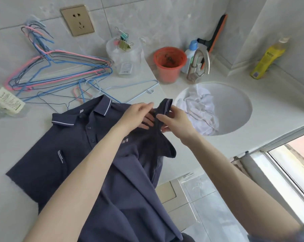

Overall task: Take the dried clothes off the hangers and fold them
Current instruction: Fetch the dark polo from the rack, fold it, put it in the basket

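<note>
Sink (235, 105) held crumpled white laundry (200, 109); orange bucket (168, 70) had dark bits inside (couldn't ID them); clear jar (135, 56) w/ binder clips (124, 43) on its rim. Left hand (139, 114) and right hand (176, 121) met at the sleeve (165, 107) of the navy polo (81, 140), both pinching it; polo lay on the counter (16, 140), hem hanging off. Part of right hand hid behind fabric.

We have one wide-angle view, from the person's head, facing forward and steeply down. It sits close above the tabletop (16, 137) and the round sink (235, 102).
</note>
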